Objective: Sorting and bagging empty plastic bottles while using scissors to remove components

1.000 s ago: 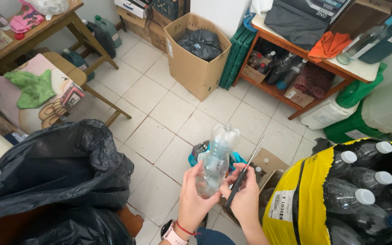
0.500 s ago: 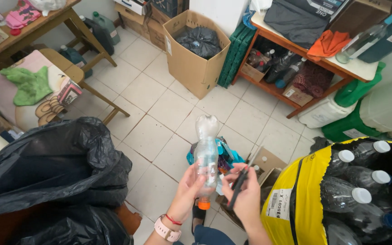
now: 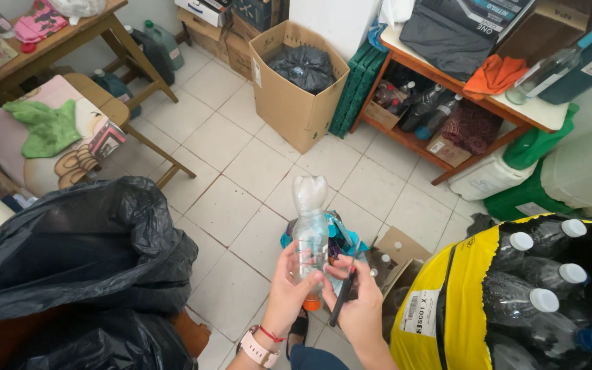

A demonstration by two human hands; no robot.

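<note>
My left hand (image 3: 288, 291) grips a clear plastic bottle (image 3: 309, 229) near its neck, held upside down with the orange cap at the bottom and the base pointing up. My right hand (image 3: 359, 305) holds black-handled scissors (image 3: 344, 288), blades angled up toward the bottle's lower part. The thumb of my right hand touches the bottle by the cap. A pink watch and a red string sit on my left wrist.
A big black rubbish bag (image 3: 77, 253) lies open at the left. A yellow sack (image 3: 515, 288) of capped plastic bottles stands at the right. Below my hands are a small cardboard box (image 3: 395, 257) and a blue bag. Farther off stand a large cardboard box (image 3: 296, 75) and an orange-framed shelf (image 3: 447, 75).
The bottle was turned cap-down between the first frames and now sits slightly lower. My right hand with the scissors has moved left and closer to the cap end.
</note>
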